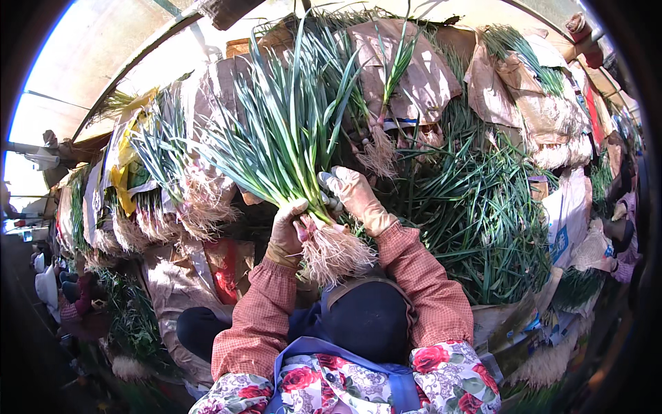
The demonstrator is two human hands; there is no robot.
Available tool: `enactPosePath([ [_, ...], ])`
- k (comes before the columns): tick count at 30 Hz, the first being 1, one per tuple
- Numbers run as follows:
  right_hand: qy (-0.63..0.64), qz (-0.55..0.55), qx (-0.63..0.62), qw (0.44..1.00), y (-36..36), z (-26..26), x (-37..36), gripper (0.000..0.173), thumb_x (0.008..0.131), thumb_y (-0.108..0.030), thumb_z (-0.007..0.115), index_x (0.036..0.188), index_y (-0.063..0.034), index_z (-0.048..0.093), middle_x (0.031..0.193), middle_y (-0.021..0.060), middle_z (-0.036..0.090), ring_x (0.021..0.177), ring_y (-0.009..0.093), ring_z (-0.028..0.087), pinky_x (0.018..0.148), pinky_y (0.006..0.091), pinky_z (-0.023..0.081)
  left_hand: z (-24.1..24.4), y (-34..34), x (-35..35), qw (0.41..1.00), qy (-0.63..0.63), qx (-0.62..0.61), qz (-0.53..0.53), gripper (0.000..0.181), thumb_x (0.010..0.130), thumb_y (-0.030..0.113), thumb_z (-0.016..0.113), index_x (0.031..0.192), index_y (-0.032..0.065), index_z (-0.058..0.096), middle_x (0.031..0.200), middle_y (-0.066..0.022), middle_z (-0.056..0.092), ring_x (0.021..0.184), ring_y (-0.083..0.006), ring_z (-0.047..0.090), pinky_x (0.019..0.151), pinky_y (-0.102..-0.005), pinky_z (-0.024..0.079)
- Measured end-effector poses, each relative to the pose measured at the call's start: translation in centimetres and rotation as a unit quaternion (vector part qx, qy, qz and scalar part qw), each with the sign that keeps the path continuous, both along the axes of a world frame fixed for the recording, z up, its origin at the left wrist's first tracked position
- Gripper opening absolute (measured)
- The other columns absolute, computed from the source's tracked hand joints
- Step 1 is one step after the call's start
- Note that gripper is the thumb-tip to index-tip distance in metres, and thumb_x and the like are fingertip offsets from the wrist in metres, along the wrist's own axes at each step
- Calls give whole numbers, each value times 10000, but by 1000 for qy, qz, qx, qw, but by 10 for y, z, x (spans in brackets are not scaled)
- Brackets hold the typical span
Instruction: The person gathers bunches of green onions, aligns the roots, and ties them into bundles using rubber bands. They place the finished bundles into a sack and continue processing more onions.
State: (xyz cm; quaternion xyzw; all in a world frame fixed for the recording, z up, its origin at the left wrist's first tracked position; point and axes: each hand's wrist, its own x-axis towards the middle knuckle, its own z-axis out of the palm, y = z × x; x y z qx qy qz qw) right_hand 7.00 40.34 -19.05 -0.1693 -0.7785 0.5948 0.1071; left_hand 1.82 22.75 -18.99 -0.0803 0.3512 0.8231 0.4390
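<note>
My left hand [287, 230], in a tan work glove, is closed around the lower stems of a bunch of green garlic plants [295, 150]. Long green leaves fan up and away from me. Pinkish bulbs and a mass of pale roots [333, 253] hang below that grip. My right hand [357, 196], gloved too, is beside the stems on the right, its fingers curled with greyish tips near them. Whether those fingers grip a stem is hard to make out. A smaller cluster of garlic plants [380, 139] lies just beyond my right hand.
Loose green leaves [481, 222] are heaped to the right. Rooted garlic bundles [201, 196] line the left, and brown sacking [408, 67] covers some at the back. A pole [227, 10] crosses overhead. People [77, 300] sit at the left edge.
</note>
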Motion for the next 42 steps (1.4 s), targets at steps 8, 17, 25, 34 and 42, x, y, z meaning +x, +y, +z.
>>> enactPosePath([
  [8, 17, -34, -442, 896, 0, 11, -10, 136, 908, -162, 635, 996, -58, 630, 856, -9, 647, 724, 72, 593, 609, 225, 493, 6, -9, 5, 999, 5, -22, -25, 174, 860, 153, 594, 860, -18, 627, 543, -70, 588, 410, -163, 526, 424, -264, 446],
  [17, 92, -118, -638, 756, -14, 18, 21, 344, 962, -207, 507, 1240, -7, 531, 863, 34, 617, 684, 141, 596, 578, 258, 482, 4, 2, 14, 997, -63, 35, 12, 266, 862, 160, 583, 628, 34, 583, 512, -95, 579, 441, -212, 559, 460, -308, 489],
  [25, 179, -184, -523, 813, 65, 11, 0, 428, 1007, -240, 441, 1342, 26, 456, 558, -113, 268, 425, 21, 265, 394, 201, 244, 47, 3, 28, 987, -120, 109, -9, 360, 854, 236, 578, 1076, -46, 556, 933, -192, 598, 846, -318, 610, 776, -449, 539],
  [34, -199, 1, 191, 961, 41, -101, -26, 409, 830, -378, 716, 1053, -56, 597, 833, 150, 679, 746, 293, 666, 746, 400, 519, -22, -35, 18, 996, -68, -16, 57, 249, 861, 170, 570, 875, -78, 588, 618, -160, 623, 417, -208, 530, 407, -287, 462],
  [42, -61, 37, -479, 875, 26, 27, 16, 159, 884, -222, 677, 902, -66, 658, 686, 1, 619, 532, 71, 537, 494, 213, 442, -17, -27, 13, 999, -35, 13, 10, 325, 902, 205, 554, 927, -116, 600, 603, -168, 637, 469, -240, 600, 411, -308, 507],
])
